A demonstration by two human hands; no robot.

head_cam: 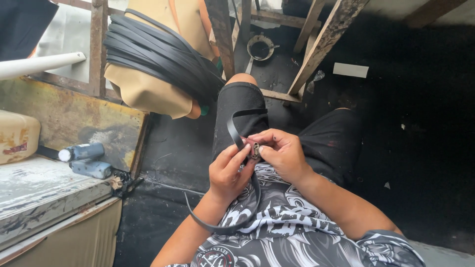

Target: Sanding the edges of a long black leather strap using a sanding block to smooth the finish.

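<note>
Head view, centre of frame. I see my left hand (228, 174) and right hand (282, 154) meeting over my lap, both pinched on a small reddish-brown buckle (254, 149) threaded onto a black strap (232, 129). The left fingers (236, 154) clamp the strap and the buckle's left edge; the right fingers (263, 141) grip the buckle from the right and above. The buckle lies directly between the two sets of fingers, touching both, neither hand nearer.

The strap's long axis runs roughly top to bottom of the frame: it rises from the buckle, bends right in a flat loop above my knee, and below the hands sweeps in a curve down to the lower centre, ending in a free tail at lower left. It looks thin, flat, matte and flexible.

Upper left: a bundle of straps (158, 54) draped over a tan form. Left edge: a worn surface (44, 188).
</note>
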